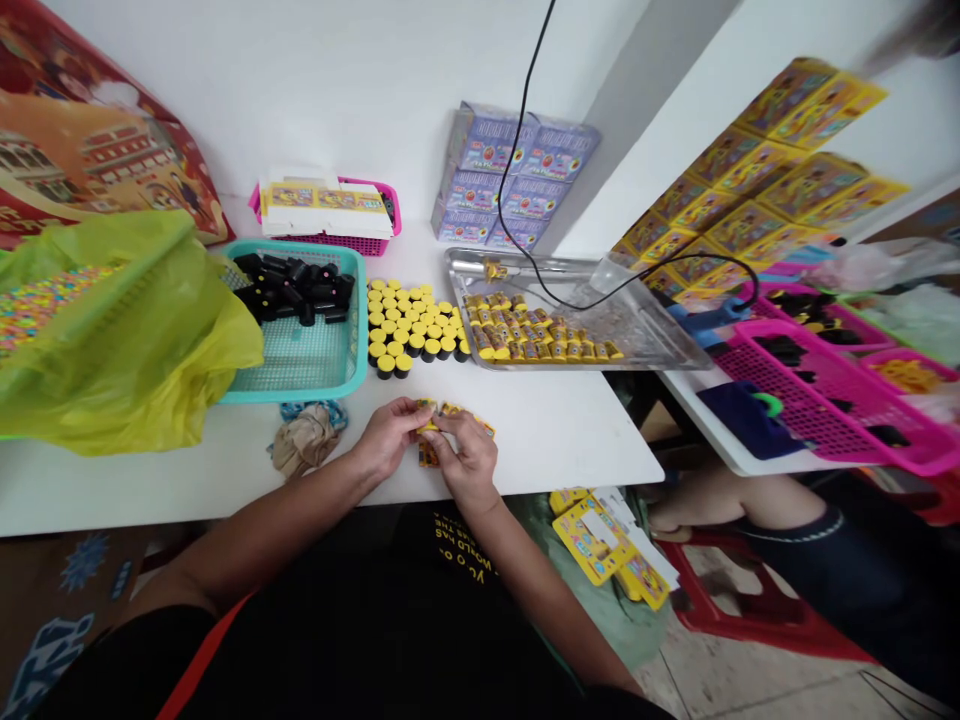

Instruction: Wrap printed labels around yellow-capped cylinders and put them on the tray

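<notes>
Gripping yellow piece [426, 408] in left hand [387, 437], with thumb and fingertips together, clamped on its left end. Touching the same piece from the right with right hand [471, 455]; thumb and forefinger close in, can't tell whether pinching or just bracing. Held just above the table [570, 420], a little in from its near edge, closer to the near right corner than the near left. Lying squarely between both grips, so about equally near to each; long axis seemingly left to right, along the near edge, but mostly covered by fingers. Also on the table: second piece [484, 424] just beyond the right knuckles, third piece [428, 456] between the hands, nearer the edge.

Toward the far edge: capped tubes [415, 341] standing in a cluster, between teal basket [361, 330] with black tubes [289, 285] and tray [637, 325] with wrapped tubes [517, 330] lying along its left half and near rim.

Readable on purple boxes [487, 145] at the far edge: "COLORFUL", next word perhaps "BEADS". Upside down on shirt [315, 620], in yellow: "WORLD HAS", "THE". Too blurred to read: print on yellow boxes [720, 210], cards [592, 540], pieces, wrapped tubes.
</notes>
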Available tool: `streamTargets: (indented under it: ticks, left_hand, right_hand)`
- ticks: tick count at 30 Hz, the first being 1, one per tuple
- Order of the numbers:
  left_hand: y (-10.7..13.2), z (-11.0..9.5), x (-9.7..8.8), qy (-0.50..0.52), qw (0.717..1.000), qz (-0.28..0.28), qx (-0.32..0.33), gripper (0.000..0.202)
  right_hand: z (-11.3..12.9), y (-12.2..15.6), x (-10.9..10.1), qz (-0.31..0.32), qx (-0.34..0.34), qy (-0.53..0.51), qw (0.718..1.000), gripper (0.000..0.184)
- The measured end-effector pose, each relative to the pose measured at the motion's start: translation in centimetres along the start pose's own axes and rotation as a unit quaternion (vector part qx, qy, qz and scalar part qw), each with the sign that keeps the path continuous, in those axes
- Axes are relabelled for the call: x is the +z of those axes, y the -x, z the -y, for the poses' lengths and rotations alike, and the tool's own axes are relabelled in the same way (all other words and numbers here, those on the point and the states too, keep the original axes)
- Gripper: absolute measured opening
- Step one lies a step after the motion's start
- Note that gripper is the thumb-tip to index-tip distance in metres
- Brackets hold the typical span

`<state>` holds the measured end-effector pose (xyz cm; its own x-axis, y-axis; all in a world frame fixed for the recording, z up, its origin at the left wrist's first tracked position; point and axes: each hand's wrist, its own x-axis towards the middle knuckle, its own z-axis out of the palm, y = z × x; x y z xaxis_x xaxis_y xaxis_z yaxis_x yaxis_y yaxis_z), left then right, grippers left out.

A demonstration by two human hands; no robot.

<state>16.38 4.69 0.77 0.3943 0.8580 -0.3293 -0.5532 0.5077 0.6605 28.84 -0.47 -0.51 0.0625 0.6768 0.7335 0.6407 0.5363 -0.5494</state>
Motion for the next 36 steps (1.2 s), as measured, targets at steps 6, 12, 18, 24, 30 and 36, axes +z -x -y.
streamTargets:
  ticks: [6,12,18,24,30,36]
  left_hand:
    - [-0.3,0.0,-0.2,0.007,0.999,0.034,-0.01,0.032]
    - [-0.5,-0.1,-0.4,0.01,1.0,0.008,0.005,0.038]
    - [-0.1,0.2,-0.2,-0.057,0.995,0.009,0.08,0.04]
    - [0.2,0.2,-0.1,-0.076,0.991,-0.014,0.108,0.038]
    - [0.2,0.1,-0.1,-0.061,0.993,-0.01,0.099,0.038]
    - [-0.3,0.0,-0.2,-0.021,0.999,-0.001,0.028,0.038]
  right_hand:
    - [-0.6,0.1,0.0,0.007,0.008,0.032,0.999,0.014]
    - [-0.7,0.6,0.0,0.006,0.02,0.06,0.998,0.018]
    - [-0.5,0.7,0.5,-0.002,0.015,0.097,0.995,0.032]
    - [-0.4,1.0,0.8,-0.008,-0.004,0.098,0.995,0.028]
    - [-0.5,1.1,1.0,-0.019,-0.01,0.094,0.995,0.029]
    - [-0.7,0.7,0.5,-0.02,-0.018,0.096,0.995,0.028]
